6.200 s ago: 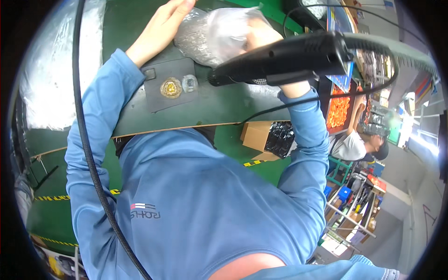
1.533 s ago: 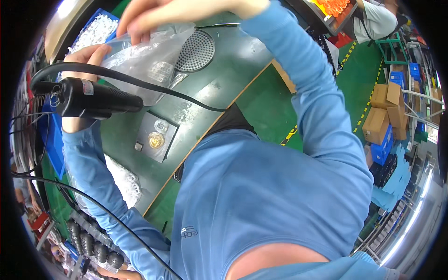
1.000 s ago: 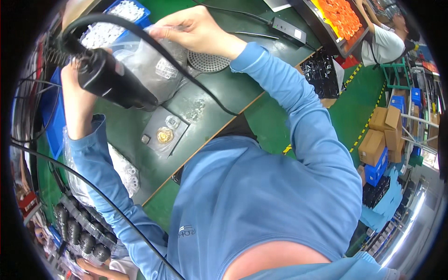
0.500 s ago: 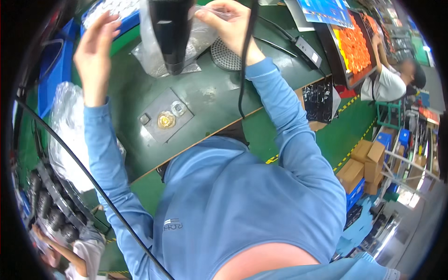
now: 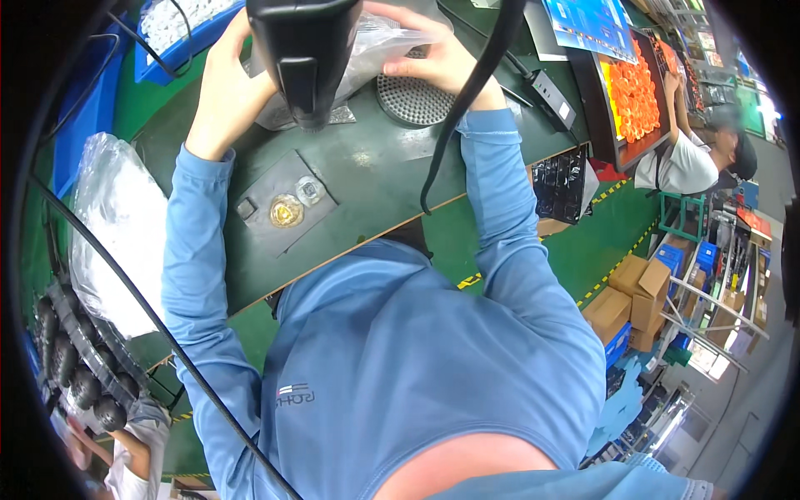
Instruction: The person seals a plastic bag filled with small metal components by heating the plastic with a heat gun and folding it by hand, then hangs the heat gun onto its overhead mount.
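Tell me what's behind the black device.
Right of the device, a clear plastic bag shows, held by the right hand. The bag's middle, and whether the left hand touches it, are covered.

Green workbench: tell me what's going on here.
The person's right hand grips a clear plastic bag at the workbench. The left hand is at the bag's other side; a black device hides whether it touches. Nearer the person, a gold-coloured piece and a clear piece lie on a dark mat.
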Available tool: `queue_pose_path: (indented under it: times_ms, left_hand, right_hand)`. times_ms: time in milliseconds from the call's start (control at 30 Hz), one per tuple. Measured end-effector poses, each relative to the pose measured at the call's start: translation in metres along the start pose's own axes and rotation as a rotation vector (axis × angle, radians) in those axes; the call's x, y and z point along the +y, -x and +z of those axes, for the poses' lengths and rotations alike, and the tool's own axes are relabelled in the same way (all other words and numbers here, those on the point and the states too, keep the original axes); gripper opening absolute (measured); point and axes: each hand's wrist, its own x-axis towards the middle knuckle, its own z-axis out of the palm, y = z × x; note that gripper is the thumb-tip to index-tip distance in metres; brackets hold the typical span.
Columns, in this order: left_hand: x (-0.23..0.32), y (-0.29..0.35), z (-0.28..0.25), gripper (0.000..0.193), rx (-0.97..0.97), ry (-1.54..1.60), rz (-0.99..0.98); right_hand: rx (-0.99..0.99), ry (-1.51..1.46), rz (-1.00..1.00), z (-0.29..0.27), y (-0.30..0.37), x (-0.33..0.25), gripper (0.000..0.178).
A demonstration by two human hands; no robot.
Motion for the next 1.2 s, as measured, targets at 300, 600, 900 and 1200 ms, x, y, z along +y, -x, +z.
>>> queue_pose_path:
  times_ms: [300,600,900,1200]
  left_hand:
    - [-0.045,-0.019,-0.056,0.025,0.3,-0.877,0.473]
    - [-0.009,0.008,-0.045,0.031,0.685,-0.554,0.345]
    - [-0.012,0.012,-0.044,0.024,0.641,-0.383,0.328]
    - [0.014,-0.004,0.01,0.038,0.646,-0.735,0.721]
  right_hand:
    - [0.282,-0.041,-0.07,0.037,-0.033,0.014,0.022]
    - [0.554,0.326,-0.461,0.06,-0.067,0.006,0.013]
    - [0.593,0.208,-0.393,0.053,-0.072,0.02,0.024]
    - [0.513,-0.216,-0.028,0.042,-0.049,0.03,0.029]
